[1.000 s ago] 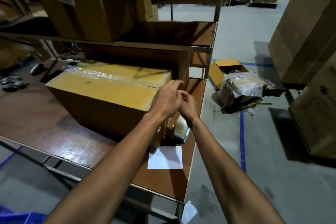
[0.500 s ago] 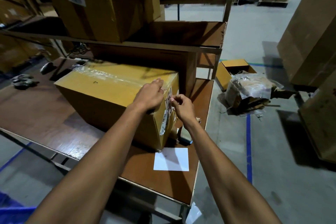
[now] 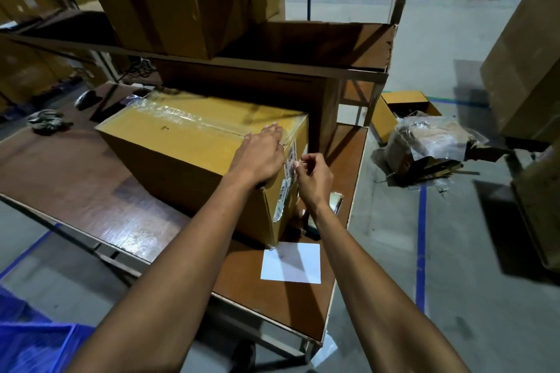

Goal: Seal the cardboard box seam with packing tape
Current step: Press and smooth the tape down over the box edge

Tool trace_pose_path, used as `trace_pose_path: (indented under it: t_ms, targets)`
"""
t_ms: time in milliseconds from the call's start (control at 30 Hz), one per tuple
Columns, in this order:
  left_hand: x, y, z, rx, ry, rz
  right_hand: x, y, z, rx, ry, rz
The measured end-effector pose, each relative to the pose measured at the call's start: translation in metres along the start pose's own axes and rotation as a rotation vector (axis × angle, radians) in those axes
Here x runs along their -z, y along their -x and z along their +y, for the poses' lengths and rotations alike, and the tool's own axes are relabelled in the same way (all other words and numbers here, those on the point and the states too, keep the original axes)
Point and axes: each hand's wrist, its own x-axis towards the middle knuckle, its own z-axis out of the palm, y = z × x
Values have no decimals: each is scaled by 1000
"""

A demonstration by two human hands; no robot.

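While the left hand [image 3: 261, 157] lies flat on the cardboard box [image 3: 194, 154], the right hand [image 3: 313, 176] pinches at the tape.

The left hand's fingers are straight, pressing the top by the right end of the clear packing tape [image 3: 181, 118] along the seam. The right hand's fingers are curled, thumb and fingertip nipped at the tape end hanging down the box's end face. The box sits on the brown surface [image 3: 75, 179]; a white sheet [image 3: 291, 263] lies just in front.

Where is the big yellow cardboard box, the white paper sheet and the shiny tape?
yellow cardboard box [image 3: 181, 166], head view, near side wall.
white paper sheet [image 3: 292, 263], head view, its middle.
clear packing tape [image 3: 181, 116], head view, strip on the box top.
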Motion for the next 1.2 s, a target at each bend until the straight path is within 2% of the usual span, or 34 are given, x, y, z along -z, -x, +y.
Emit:
trace_pose_path:
  t_ms: [133,267,367,533,667,1033,1200]
  targets:
    - [-1,-1,1,-14,12,-2,-9,16,-22,248,24,185]
    - [6,2,-1,-44,172,-22,-28,39,-37,358,-43,23]
    - [18,3,-11,-99,232,-122,-36,47,-38,307,-29,-83]
    - [20,11,-41,-141,-33,-165,-31,47,-36,179,41,-189]
    - [17,14,-41,-181,-71,-183,-28,43,-35,52,68,-238]
    - [22,16,-41,-309,-7,-256,-36,45,-48,161,140,-126]
    - [23,16,-38,-300,-37,-257,-36,42,-48,47,204,-120]
